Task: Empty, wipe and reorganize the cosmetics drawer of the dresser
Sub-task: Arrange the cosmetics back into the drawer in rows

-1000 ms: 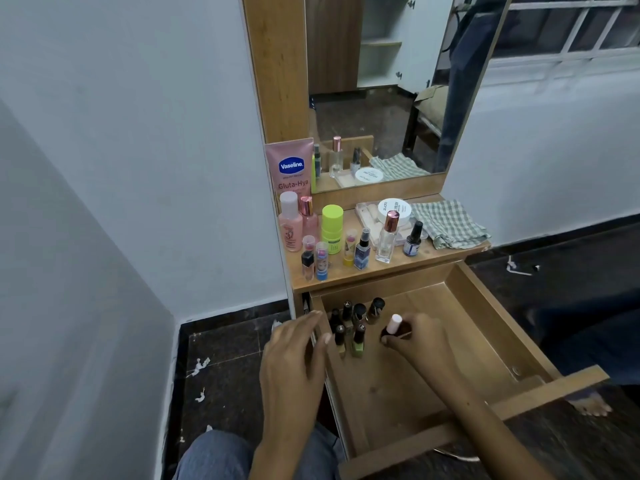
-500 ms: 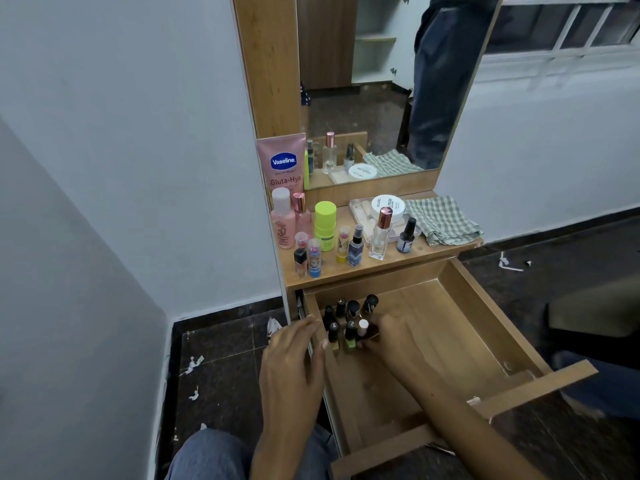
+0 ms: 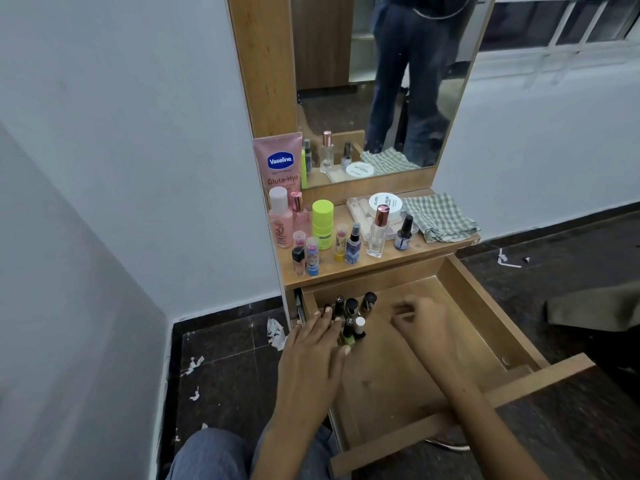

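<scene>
White scraps of paper (image 3: 276,333) lie on the dark floor tiles at the far left, beside the foot of the wooden dresser (image 3: 360,265). On the dresser top stand, from left to right, a pink Vaseline tube (image 3: 279,168) leaning against the mirror frame, a pink bottle (image 3: 280,220), a lime-green stick (image 3: 322,225), several small lip balms (image 3: 303,252), a small spray bottle (image 3: 353,244), a clear perfume bottle (image 3: 378,232) with a copper cap, a white jar (image 3: 385,203), a dark nail polish bottle (image 3: 403,233) and a folded green-checked cloth (image 3: 438,216). The mirror (image 3: 381,81) reflects these items and a standing figure in dark trousers.

Below the top, the drawer (image 3: 491,306) is pulled fully out, its long axis running away from the dresser toward the viewer and to the right. A cluster of nail polish bottles (image 3: 351,315) stands upright in its back left corner, caps pointing up; one has a white cap (image 3: 360,323), the rest dark caps. The left hand (image 3: 313,358) lies palm down over the drawer's left wall, fingers extended and slightly spread, fingertips touching the nearest bottles and partly hiding them. The right hand (image 3: 424,322) hovers over the bare drawer floor just right of the cluster, fingers loosely curled inward; it is blurred, and nothing is visibly held in it. To the right of the drawer, an olive-coloured object (image 3: 595,313) is cut off at the edge of view.
</scene>
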Available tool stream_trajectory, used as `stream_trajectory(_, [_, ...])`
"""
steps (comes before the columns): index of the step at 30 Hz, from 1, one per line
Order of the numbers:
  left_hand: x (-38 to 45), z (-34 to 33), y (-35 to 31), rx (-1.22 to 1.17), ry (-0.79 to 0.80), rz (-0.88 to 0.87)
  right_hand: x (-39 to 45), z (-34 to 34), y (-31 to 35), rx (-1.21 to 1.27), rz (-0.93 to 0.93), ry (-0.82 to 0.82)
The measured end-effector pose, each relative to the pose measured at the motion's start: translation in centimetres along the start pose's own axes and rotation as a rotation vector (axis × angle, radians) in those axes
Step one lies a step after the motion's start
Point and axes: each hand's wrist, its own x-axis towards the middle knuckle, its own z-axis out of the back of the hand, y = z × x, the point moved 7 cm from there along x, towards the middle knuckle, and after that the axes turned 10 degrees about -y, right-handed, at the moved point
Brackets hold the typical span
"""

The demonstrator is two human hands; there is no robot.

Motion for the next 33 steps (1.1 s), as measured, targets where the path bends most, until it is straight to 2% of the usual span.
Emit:
stream_trajectory(4, [-0.2, -1.8, -0.1, 0.085, 0.154, -0.03, 1.0, 3.7, 2.0, 0.1, 0.029, -0.257])
stream_trajectory(8, [-0.4, -1.3, 0.1, 0.126, 0.15, -0.022, 3.5, 5.1, 3.6, 0.226, 0.018, -0.46])
stream_trajectory(13, [-1.0, -1.2, 0.8, 0.113, 0.286, 0.105, 6.2, 4.6, 4.9, 0.146, -0.068, -0.5])
stream_trajectory(18, [-1.6, -1.4, 1.0, 0.12, 0.423, 0.081, 6.4, 5.1, 4.2, 0.096, -0.087, -0.52])
stream_trajectory(21, [-2.0, -1.8, 1.8, 0.121, 0.453, 0.128, 3.7, 5.8, 3.8, 0.166, -0.037, -0.483])
stream_trajectory(24, [-1.5, -1.8, 1.6, 0.123, 0.391, 0.096, 0.6, 4.7, 3.2, 0.196, 0.063, -0.379])
stream_trajectory(26, [-1.4, -1.8, 1.6, 0.132, 0.424, 0.106, -0.3, 2.8, 2.0, 0.143, 0.088, -0.264])
stream_trajectory(30, [-1.3, -1.4, 1.3, 0.153, 0.446, 0.107, 0.3, -1.6, -0.3, -0.037, 0.019, 0.061])
stream_trajectory(33, [-1.5, -1.5, 1.3, 0.127, 0.443, 0.122, 0.7, -3.2, 0.0, -0.129, 0.058, 0.149])
